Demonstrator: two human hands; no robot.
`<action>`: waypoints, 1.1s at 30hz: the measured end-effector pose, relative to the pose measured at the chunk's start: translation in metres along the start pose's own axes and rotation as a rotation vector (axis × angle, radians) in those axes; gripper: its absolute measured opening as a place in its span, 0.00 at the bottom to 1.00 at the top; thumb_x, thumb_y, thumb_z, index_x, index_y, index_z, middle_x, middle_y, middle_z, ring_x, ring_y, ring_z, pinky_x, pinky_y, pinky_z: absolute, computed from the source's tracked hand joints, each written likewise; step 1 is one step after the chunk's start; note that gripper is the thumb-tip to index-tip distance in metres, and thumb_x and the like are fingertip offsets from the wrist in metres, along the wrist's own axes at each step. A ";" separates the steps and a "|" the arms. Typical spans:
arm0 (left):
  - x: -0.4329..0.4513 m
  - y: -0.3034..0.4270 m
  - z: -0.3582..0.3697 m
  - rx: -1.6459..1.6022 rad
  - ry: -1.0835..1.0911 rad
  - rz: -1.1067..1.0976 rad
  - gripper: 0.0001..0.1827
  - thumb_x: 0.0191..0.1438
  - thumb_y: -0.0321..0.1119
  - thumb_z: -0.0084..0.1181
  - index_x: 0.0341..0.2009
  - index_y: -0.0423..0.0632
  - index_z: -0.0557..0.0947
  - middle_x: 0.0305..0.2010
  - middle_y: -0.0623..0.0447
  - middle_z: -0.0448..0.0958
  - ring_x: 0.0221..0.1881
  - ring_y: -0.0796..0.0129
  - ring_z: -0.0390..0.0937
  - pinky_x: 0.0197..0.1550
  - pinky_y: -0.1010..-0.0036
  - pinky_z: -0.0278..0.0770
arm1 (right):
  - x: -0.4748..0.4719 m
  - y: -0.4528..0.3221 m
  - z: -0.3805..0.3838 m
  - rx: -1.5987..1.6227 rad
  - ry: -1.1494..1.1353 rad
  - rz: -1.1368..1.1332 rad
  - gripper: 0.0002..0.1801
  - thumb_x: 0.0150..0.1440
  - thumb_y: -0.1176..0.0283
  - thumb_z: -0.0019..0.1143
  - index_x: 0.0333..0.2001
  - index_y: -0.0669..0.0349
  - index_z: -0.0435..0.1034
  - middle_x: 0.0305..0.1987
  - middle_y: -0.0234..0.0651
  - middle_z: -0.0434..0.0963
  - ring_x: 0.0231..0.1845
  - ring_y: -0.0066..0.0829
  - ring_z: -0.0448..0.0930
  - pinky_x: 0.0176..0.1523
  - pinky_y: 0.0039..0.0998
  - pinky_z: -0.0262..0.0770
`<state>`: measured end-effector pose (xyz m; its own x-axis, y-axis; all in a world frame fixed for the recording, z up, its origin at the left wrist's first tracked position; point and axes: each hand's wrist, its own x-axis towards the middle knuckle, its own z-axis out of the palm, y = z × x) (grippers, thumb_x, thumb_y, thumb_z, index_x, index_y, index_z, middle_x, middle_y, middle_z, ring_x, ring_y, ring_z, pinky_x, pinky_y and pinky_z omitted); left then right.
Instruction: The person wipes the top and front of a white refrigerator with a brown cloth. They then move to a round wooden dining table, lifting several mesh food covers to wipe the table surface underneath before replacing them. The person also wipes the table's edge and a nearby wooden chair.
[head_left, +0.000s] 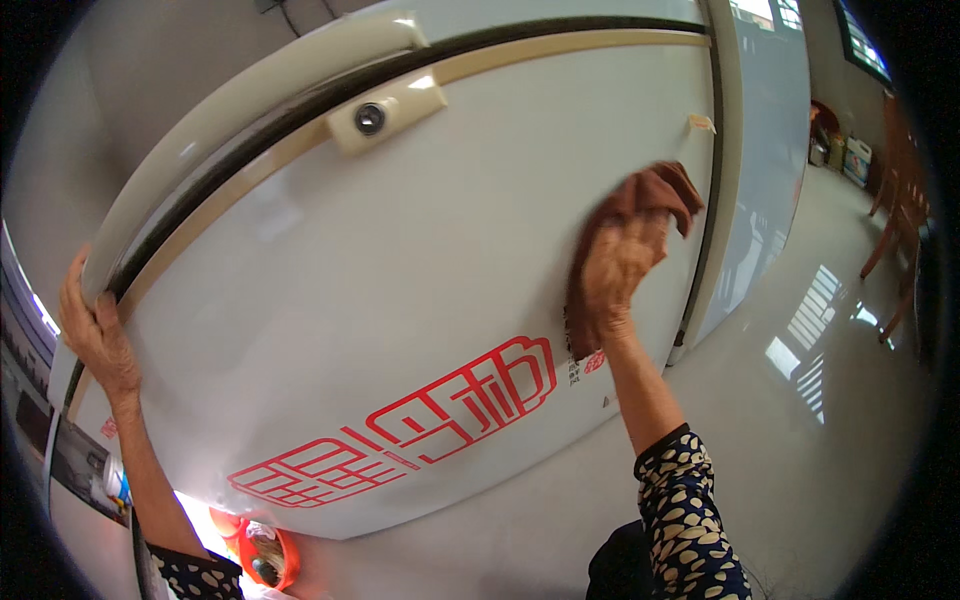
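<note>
My right hand (616, 274) presses a brown cloth (645, 195) against the white front panel (420, 247) of a chest freezer, towards its right side. The cloth is bunched above my fingers and hangs down past my wrist. Far to the left, my left hand (101, 337) grips the end of the freezer's lid edge (161, 169), its thumb on the near side by the dark seal. A round lock (369, 118) sits in a cream plate below the lid. Large red lettering (465, 405) runs across the lower panel.
A tall glossy white panel (765, 150) stands right beside the freezer. Wooden chairs (892, 195) and a white jug (857, 161) are farther off on the shiny floor (750, 450). An orange-red basin (289, 559) holding things lies at the lower left.
</note>
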<state>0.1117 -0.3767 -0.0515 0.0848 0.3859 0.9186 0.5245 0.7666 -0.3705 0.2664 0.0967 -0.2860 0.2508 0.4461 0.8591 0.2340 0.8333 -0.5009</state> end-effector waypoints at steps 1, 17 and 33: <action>0.002 0.011 -0.001 0.034 0.055 0.001 0.36 0.59 0.63 0.37 0.61 0.50 0.68 0.60 0.47 0.66 0.60 0.56 0.63 0.60 0.62 0.60 | 0.001 -0.030 -0.003 0.041 -0.034 -0.066 0.27 0.50 0.75 0.43 0.56 0.67 0.64 0.60 0.61 0.60 0.61 0.58 0.59 0.62 0.48 0.52; -0.209 0.290 -0.072 -0.976 -0.332 -0.676 0.18 0.56 0.44 0.49 0.38 0.42 0.79 0.51 0.42 0.70 0.53 0.51 0.65 0.55 0.58 0.62 | 0.040 -0.111 0.001 0.020 0.033 -0.161 0.22 0.55 0.69 0.45 0.52 0.71 0.63 0.56 0.56 0.62 0.57 0.52 0.61 0.60 0.46 0.50; -0.249 0.280 -0.106 -1.192 -0.547 -1.033 0.04 0.52 0.21 0.55 0.34 0.41 0.80 0.34 0.48 0.78 0.35 0.60 0.77 0.38 0.72 0.75 | -0.067 -0.360 -0.038 0.414 -0.221 -0.971 0.21 0.46 0.63 0.50 0.46 0.49 0.65 0.58 0.40 0.67 0.63 0.41 0.61 0.52 0.38 0.59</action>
<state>0.3269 -0.3124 -0.3691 -0.8364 0.3198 0.4451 0.4972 0.1010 0.8617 0.2010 -0.2458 -0.1677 -0.0556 -0.4511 0.8908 -0.1049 0.8898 0.4441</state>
